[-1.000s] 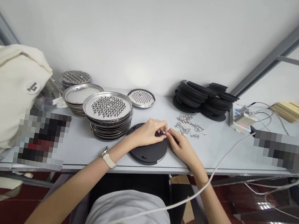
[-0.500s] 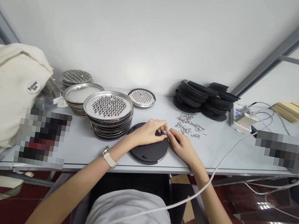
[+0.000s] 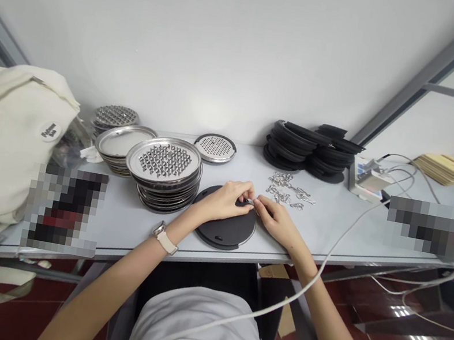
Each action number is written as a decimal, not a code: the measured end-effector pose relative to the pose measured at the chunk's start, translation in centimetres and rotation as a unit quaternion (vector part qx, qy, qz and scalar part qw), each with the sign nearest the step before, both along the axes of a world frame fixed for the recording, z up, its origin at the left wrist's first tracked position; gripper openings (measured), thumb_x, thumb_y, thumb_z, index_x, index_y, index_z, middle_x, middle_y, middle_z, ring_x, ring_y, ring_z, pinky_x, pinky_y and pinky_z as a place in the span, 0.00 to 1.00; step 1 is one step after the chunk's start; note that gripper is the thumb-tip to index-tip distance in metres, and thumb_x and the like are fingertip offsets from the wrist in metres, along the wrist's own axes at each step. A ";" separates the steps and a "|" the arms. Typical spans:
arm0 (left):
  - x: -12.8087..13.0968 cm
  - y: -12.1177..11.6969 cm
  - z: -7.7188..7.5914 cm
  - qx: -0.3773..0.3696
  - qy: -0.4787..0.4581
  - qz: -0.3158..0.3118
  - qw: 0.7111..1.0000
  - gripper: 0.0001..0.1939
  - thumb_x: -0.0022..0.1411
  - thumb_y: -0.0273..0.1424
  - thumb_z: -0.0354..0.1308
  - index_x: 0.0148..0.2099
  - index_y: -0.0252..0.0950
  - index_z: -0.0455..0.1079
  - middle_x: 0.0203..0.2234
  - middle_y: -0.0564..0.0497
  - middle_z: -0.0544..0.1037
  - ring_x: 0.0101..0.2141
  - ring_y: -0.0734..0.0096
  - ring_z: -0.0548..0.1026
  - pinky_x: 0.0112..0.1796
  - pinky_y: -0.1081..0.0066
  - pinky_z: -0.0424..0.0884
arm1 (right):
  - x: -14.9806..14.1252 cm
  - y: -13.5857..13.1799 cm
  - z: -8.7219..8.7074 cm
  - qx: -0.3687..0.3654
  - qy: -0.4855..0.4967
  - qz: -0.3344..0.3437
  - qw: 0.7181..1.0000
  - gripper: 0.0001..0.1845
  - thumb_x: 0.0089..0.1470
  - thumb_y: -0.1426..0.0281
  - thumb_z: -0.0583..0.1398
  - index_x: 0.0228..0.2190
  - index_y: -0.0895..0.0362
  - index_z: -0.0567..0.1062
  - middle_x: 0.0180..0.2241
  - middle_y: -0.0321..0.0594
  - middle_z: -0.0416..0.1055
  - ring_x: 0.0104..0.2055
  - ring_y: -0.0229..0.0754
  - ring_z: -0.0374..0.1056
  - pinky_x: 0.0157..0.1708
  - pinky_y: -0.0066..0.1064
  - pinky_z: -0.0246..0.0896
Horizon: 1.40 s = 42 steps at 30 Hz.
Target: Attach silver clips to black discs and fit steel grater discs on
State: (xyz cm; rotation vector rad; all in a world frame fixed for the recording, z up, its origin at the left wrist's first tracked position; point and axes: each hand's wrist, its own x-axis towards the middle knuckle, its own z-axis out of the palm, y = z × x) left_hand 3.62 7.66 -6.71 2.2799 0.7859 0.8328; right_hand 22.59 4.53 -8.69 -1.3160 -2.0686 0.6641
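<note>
A round black disc (image 3: pixel 225 230) lies flat near the table's front edge, with a thin metal rim showing at its right side. My left hand (image 3: pixel 230 200) rests over its upper part, fingers curled and closed at the far right edge. There my right hand (image 3: pixel 273 218) meets it, thumb and fingertips pinched together. Between the fingertips of both hands a small metal clip (image 3: pixel 250 201) shows, mostly covered. Similar loose wire clips (image 3: pixel 287 191) lie in a pile just beyond my right hand.
To the left stand stacks of metal grater discs (image 3: pixel 165 162) and plain metal plates (image 3: pixel 124 140). One perforated disc (image 3: pixel 215 147) lies behind. Black rings (image 3: pixel 291 143) are piled at the back, beside a power strip (image 3: pixel 366 180). A white cable (image 3: pixel 339 245) crosses over my right forearm.
Almost nothing differs. Both hands stay at the disc's far right edge, with only a very slight shift of the fingertips around the metal clip.
</note>
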 end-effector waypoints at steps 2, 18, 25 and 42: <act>0.0 0.0 0.0 0.003 0.002 -0.004 1.000 0.07 0.57 0.26 0.58 0.38 0.37 0.63 0.32 0.53 0.71 0.33 0.73 0.70 0.36 0.73 0.67 | 0.0 0.0 0.0 -0.001 0.000 -0.003 1.000 0.18 0.64 0.62 0.48 0.24 0.55 0.59 0.19 0.31 0.56 0.24 0.36 0.55 0.27 0.29 0.48; 0.0 0.0 0.0 0.012 0.014 -0.005 1.000 0.08 0.58 0.26 0.57 0.38 0.37 0.60 0.31 0.54 0.70 0.33 0.72 0.70 0.36 0.72 0.66 | 0.1 0.1 -0.2 -0.004 0.006 -0.004 1.000 0.17 0.65 0.63 0.48 0.24 0.55 0.59 0.20 0.31 0.56 0.25 0.36 0.55 0.28 0.29 0.48; 0.0 0.0 -0.2 0.028 0.017 -0.011 0.999 0.07 0.59 0.26 0.56 0.39 0.37 0.60 0.32 0.53 0.70 0.34 0.71 0.70 0.36 0.72 0.66 | 0.0 0.0 -0.2 0.008 0.009 -0.014 1.000 0.17 0.64 0.63 0.48 0.24 0.55 0.58 0.20 0.30 0.55 0.24 0.36 0.54 0.27 0.29 0.48; 0.2 -0.3 0.0 0.142 0.090 0.039 0.985 0.10 0.61 0.29 0.55 0.45 0.36 0.62 0.39 0.48 0.71 0.43 0.62 0.69 0.48 0.62 0.63 | 0.0 0.0 -0.2 0.012 -0.001 -0.004 1.000 0.16 0.64 0.64 0.48 0.25 0.55 0.59 0.20 0.30 0.56 0.24 0.36 0.55 0.27 0.29 0.49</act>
